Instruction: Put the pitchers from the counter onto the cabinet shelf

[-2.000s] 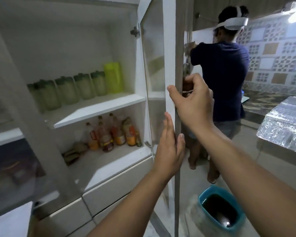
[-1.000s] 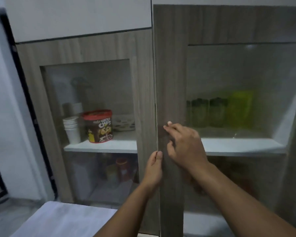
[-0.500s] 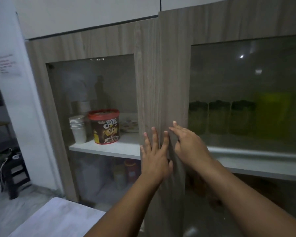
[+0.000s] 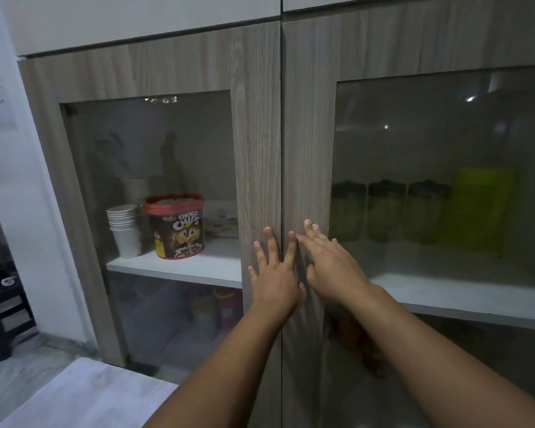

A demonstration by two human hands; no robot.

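Observation:
Both glass-fronted cabinet doors stand closed. Behind the right door's glass [image 4: 445, 143], three green pitchers with dark lids [image 4: 386, 211] line the white shelf [image 4: 464, 291], with a bright yellow-green pitcher [image 4: 482, 208] to their right. My left hand [image 4: 274, 270] lies flat with fingers spread across the seam where the two wooden door frames meet. My right hand [image 4: 328, 261] presses flat on the right door's frame [image 4: 306, 149], just beside it. Neither hand holds anything.
Behind the left door's glass are a red-lidded Choco Chips tub [image 4: 176, 225], a stack of white paper cups [image 4: 124, 230] and a plate. Bottles show dimly on the lower shelves. A pale counter corner [image 4: 84, 396] lies at bottom left; a dark stool [image 4: 3, 307] stands at far left.
Two seconds ago the right door was open with my right hand on its edge; it has swung closed. Both hands now rest flat on the door frames, barely moved since half a second ago.

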